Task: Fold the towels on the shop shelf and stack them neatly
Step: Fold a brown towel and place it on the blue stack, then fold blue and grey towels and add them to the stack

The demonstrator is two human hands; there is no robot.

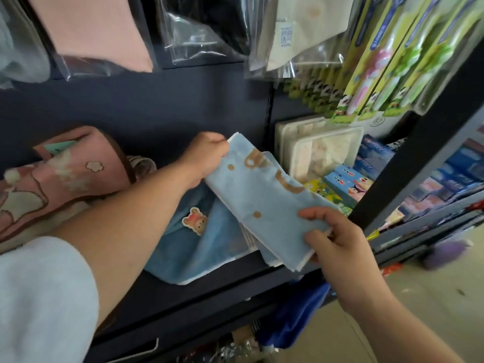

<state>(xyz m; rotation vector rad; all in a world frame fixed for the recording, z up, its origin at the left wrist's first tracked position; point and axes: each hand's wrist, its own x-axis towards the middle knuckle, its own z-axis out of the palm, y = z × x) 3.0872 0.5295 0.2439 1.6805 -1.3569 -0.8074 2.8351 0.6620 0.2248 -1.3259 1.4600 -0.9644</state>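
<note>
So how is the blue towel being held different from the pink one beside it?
The blue towel is light blue with brown marks; the pink towel is pink with white shapes. The blue towel is held up, left grip at its far end, right grip at its near end; the pink towel lies on the shelf. The blue towel is a flat folded strip; the pink towel looks bulkier. Both are patterned cloth.

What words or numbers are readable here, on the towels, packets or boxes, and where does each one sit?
No text here reads with certainty.
White label on the cream packet: print too small.
Toothbrush packs: lettering on the blue strips is blurred.
Blue boxes: print blurred.
Blue towel: brown marks, perhaps letters, broken by the fold.
</note>
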